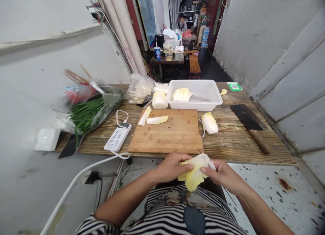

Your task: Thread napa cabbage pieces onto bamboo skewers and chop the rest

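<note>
In front of my body, just off the table's near edge, I hold pale napa cabbage leaves [194, 175] between both hands. My left hand [172, 165] pinches their left side, thumb on top. On the right side, my right hand [222, 174] has its thumb pressed on the white rib. A thin dark tip sticks up behind the leaves; whether it belongs to a stick in them I cannot tell. Two cut leaf strips [157, 120] lie on the wooden cutting board [175, 136]. Right of the board rests a chunk of napa cabbage [210, 123].
Behind the board stands a white plastic tub [195, 106] holding skewered cabbage leaves [181, 94]. Another cabbage piece [159, 100] and a bagged food [140, 89] are beside it. A cleaver [250, 126] lies right; a power bank [117, 137] and bagged green chives [87, 113] lie left.
</note>
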### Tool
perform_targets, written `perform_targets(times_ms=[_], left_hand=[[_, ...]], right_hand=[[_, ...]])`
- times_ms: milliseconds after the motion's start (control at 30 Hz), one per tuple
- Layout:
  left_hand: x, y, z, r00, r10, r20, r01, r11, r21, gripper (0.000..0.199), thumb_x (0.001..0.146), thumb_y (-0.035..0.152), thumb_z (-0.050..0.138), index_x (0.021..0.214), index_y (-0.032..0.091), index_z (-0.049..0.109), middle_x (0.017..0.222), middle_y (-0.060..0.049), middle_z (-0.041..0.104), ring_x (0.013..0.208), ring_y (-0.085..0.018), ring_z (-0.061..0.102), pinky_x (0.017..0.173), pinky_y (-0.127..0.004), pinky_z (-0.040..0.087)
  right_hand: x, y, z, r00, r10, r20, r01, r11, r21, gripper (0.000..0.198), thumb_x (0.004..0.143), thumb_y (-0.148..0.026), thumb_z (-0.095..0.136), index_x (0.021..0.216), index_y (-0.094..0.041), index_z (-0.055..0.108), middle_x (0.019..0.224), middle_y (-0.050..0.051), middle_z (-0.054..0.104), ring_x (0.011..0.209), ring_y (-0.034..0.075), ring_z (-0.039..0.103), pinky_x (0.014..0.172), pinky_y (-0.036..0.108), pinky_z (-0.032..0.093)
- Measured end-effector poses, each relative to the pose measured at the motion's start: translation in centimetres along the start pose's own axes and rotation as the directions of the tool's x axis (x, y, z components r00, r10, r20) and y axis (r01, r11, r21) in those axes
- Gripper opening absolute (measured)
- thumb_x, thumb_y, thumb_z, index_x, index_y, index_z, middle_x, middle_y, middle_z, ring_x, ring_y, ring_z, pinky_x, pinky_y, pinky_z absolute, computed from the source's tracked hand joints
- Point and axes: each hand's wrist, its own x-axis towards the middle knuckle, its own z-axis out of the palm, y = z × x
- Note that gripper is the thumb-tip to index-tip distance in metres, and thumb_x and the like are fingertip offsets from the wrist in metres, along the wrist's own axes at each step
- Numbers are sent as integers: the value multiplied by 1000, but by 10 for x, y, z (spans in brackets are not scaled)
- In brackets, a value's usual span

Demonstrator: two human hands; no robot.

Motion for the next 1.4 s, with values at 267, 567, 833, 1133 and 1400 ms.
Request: perform_targets(times_ms=[267, 567, 833, 1133, 1400], left_hand=[[2, 4, 9, 981, 140, -137, -81, 926, 370, 23, 83, 23, 50, 94, 15, 68, 87, -4, 70, 78, -17, 59, 72, -24, 43], [-5, 1, 10, 997, 59, -52, -65, 991, -119, 50, 77, 29, 62, 124, 14, 55, 107, -6, 66, 90, -18, 60, 77, -24, 46], [1, -15, 15, 913, 45, -407, -66, 997, -37, 23, 77, 20, 58, 97, 14, 68, 92, -4, 70, 83, -17, 62, 79, -26, 48], [15, -31, 9, 729, 86, -680, -157, 987, -43, 54, 74, 28, 68, 124, 16, 53, 128, -11, 56, 118, -23, 51, 106, -40, 35], [23, -14, 21, 846, -108, -523, -383, 559, -735, 35, 83, 38, 60, 106, 12, 62, 106, -14, 68, 98, -22, 65, 96, -40, 45]], right_hand=[[5, 3, -3, 990, 115, 87, -112, 993, -33, 44, 71, -58, 64, 71, -15, 53, 48, -11, 26, 40, 3, 11, 37, 20, 10], [4, 2, -1, 989, -59, -135, 24, 969, -247, 36, 81, -48, 59, 75, -13, 60, 61, -3, 46, 54, 8, 34, 48, 21, 26], [-8, 1, -5, 987, -124, -106, 86, 949, -305, 38, 80, -44, 61, 107, -17, 61, 67, -3, 52, 63, 12, 46, 59, 24, 37], [-34, 11, 20, 883, -307, -354, 203, 932, -300, 36, 88, -41, 51, 113, -17, 62, 53, -4, 50, 44, 9, 43, 45, 22, 37], [25, 38, 28, 586, -751, -304, 332, 565, -755, 28, 87, -23, 49, 103, -10, 68, 75, 9, 71, 63, 18, 67, 62, 29, 54]])
